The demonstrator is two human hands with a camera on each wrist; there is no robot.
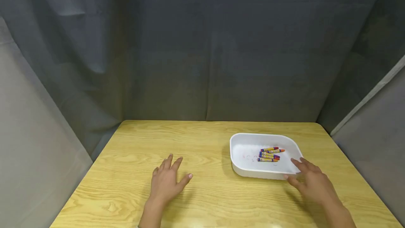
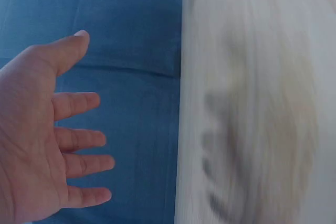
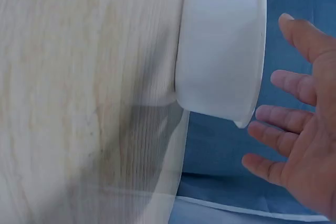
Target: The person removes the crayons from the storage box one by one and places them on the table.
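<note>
Left hand point(image 1: 167, 181) lies low over the desk point(image 1: 209, 140), palm down, fingers spread and straight. It holds nothing. From the head view I cannot tell for sure if it rests on the wood or floats just above it. The left wrist view shows the same thing: an open palm point(image 2: 37, 140) with all fingers apart and nothing in it.

Going to the right, a white tray point(image 1: 243, 170) sits on the desk. Inside it, toward the right side, lies a small bunch of crayons point(image 1: 269, 154), close together and touching each other. They have yellow and purple wrappers.

At the near right corner of the tray is the right hand point(image 1: 311, 182). Its fingers are loose and a bit spread. The fingertips seem to touch the tray's rim, and the thumb is near the front wall. It does not pinch or squeeze the tray. In the right wrist view, the right hand point(image 3: 304, 145) is open beside the tray wall point(image 3: 220, 51), with a small gap showing.

I think the work is at its start or its end, with the hands just steadying things. A next move would need the right hand to reach over the rim toward the crayons, or close on the tray wall.
</note>
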